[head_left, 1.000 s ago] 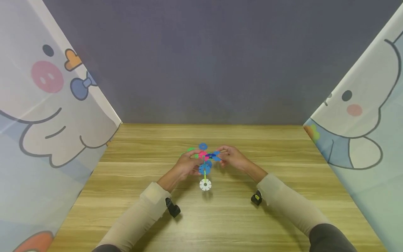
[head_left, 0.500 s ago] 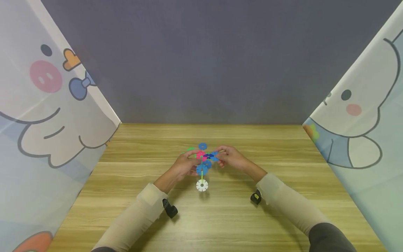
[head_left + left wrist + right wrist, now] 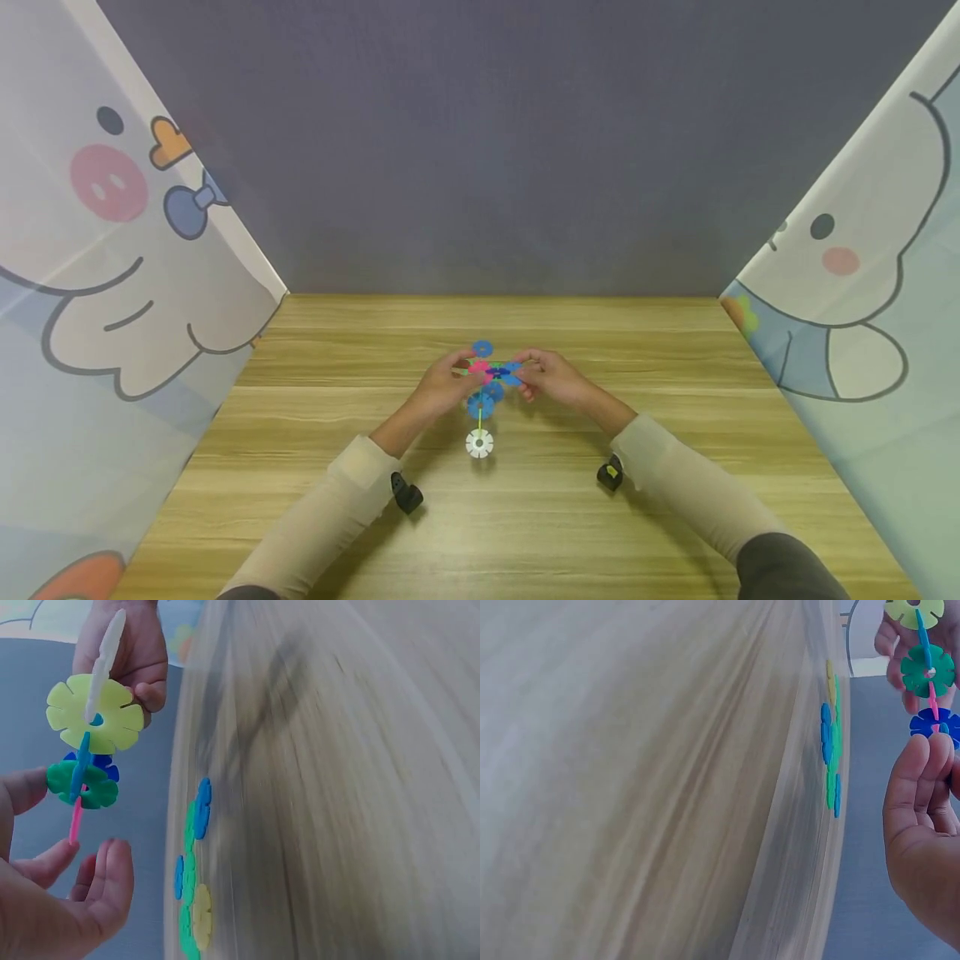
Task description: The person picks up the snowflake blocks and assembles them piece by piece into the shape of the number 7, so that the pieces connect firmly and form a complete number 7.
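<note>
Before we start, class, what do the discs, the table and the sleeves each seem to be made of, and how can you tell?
Discs: probably plastic, smooth and low-sheen; flat, even colour and thin, cleanly notched edges.
Table: wood or wood-look laminate, which I can't settle; streaky grain, faint sheen.
Sleeves: likely fabric, matt; they follow the arms with slight creases.
</note>
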The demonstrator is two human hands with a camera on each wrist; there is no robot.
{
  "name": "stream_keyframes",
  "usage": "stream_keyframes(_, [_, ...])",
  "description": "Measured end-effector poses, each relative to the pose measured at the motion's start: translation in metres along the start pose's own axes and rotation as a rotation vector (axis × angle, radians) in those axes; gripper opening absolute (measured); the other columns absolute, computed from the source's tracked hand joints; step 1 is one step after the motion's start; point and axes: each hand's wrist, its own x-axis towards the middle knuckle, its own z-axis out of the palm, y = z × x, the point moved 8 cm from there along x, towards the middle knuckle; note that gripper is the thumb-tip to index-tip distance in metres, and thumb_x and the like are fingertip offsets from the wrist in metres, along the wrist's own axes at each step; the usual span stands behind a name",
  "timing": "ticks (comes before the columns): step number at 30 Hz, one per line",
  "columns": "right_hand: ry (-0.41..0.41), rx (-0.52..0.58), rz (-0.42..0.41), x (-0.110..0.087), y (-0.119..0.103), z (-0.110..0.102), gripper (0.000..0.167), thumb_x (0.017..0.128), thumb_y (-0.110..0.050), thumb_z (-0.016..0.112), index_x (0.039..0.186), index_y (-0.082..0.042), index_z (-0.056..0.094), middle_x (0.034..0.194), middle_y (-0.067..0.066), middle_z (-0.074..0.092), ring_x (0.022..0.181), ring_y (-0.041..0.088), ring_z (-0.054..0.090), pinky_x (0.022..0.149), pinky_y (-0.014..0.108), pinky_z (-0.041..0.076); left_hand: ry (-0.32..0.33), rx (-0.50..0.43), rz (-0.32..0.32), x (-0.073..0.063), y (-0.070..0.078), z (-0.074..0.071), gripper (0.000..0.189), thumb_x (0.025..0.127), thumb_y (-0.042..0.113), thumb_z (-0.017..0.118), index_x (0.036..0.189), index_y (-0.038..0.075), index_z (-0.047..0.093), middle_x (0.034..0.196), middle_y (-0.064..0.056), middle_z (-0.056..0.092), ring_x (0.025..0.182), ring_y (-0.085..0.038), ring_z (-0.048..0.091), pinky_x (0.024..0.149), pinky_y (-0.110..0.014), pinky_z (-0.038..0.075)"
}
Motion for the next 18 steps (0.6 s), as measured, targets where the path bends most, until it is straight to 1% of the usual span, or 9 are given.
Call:
stream_keyframes(2, [-0.001,-0.005,0.001,0.0,0.001,0.0,0.031,0.104,-0.005,0.054,0.133,0.006,0.051,0.086,0.017,0.067,0.069,0.012,0.064,0.068,0.026,0.061,-0.009,0.055,0.061,0.001,0.005,0.002,0.06,0.095,0.032,0.072,0.149,0.013,0.051,0.146,-0.016,0.052,0.116,-0.033,0.062,0.082,-0.038,0.061])
stream_keyframes(4, [-0.002,-0.006,0.004,0.0,0.002,0.001,0.031,0.104,-0.005,0.054,0.133,0.006,0.051,0.086,0.017,0.067,0.069,0.012,0.064,0.069,0.026,0.061,-0.012,0.127,0.14,0.002,0.013,0.005,0.059,0.094,0.028,0.074,0.147,0.012,0.053,0.147,-0.017,0.052,0.119,-0.033,0.06,0.085,-0.04,0.061])
stream_keyframes(5, [-0.004,-0.009,0.004,0.0,0.002,0.001,0.032,0.103,-0.005,0.054,0.133,0.006,0.051,0.085,0.016,0.066,0.069,0.012,0.064,0.069,0.026,0.061,-0.017,0.168,0.183,0.002,0.017,0.007,0.059,0.094,0.026,0.075,0.146,0.009,0.054,0.148,-0.019,0.051,0.12,-0.034,0.06,0.087,-0.041,0.061])
stream_keyframes(7, [-0.008,-0.011,0.005,0.0,0.004,0.002,0.032,0.104,-0.005,0.054,0.133,0.005,0.051,0.083,0.012,0.066,0.069,0.012,0.064,0.07,0.027,0.061,-0.026,0.254,0.252,0.002,0.023,0.011,0.058,0.093,0.023,0.076,0.144,0.005,0.055,0.146,-0.02,0.051,0.119,-0.034,0.059,0.087,-0.042,0.061])
stream_keyframes(9, [-0.02,-0.013,-0.002,0.0,0.005,0.004,0.032,0.104,-0.005,0.054,0.134,0.006,0.05,0.081,0.008,0.065,0.069,0.012,0.064,0.07,0.026,0.061,-0.021,0.344,0.296,0.002,0.028,0.015,0.058,0.091,0.022,0.077,0.142,0.003,0.056,0.143,-0.02,0.052,0.12,-0.033,0.057,0.09,-0.041,0.06])
stream_keyframes(13, [-0.051,-0.002,-0.023,0.0,0.004,0.009,0.033,0.104,-0.003,0.053,0.134,0.009,0.047,0.082,0.006,0.066,0.07,0.012,0.064,0.07,0.026,0.061,-0.033,0.429,0.327,0.002,0.032,0.023,0.059,0.09,0.02,0.079,0.141,0.0,0.056,0.136,-0.02,0.057,0.11,-0.029,0.063,0.085,-0.036,0.062])
stream_keyframes(14, [-0.058,-0.001,-0.029,0.0,0.003,0.01,0.034,0.104,-0.003,0.053,0.134,0.01,0.047,0.082,0.007,0.066,0.069,0.012,0.064,0.069,0.026,0.061,-0.031,0.449,0.332,0.003,0.033,0.024,0.059,0.089,0.02,0.08,0.14,0.001,0.057,0.134,-0.018,0.059,0.109,-0.027,0.064,0.086,-0.034,0.062])
stream_keyframes(17, [-0.07,0.007,-0.038,0.0,0.002,0.012,0.033,0.104,-0.001,0.052,0.134,0.011,0.045,0.083,0.006,0.066,0.069,0.012,0.064,0.068,0.026,0.061,-0.022,0.499,0.34,0.003,0.035,0.027,0.057,0.088,0.021,0.082,0.137,0.003,0.061,0.128,-0.014,0.064,0.099,-0.021,0.066,0.081,-0.029,0.061])
stream_keyframes(18, [-0.075,0.012,-0.039,0.0,0.002,0.013,0.032,0.104,0.0,0.051,0.133,0.011,0.045,0.082,0.006,0.066,0.069,0.012,0.064,0.068,0.025,0.061,-0.021,0.51,0.341,0.003,0.035,0.028,0.056,0.087,0.021,0.083,0.136,0.005,0.062,0.127,-0.013,0.066,0.098,-0.019,0.066,0.081,-0.028,0.061])
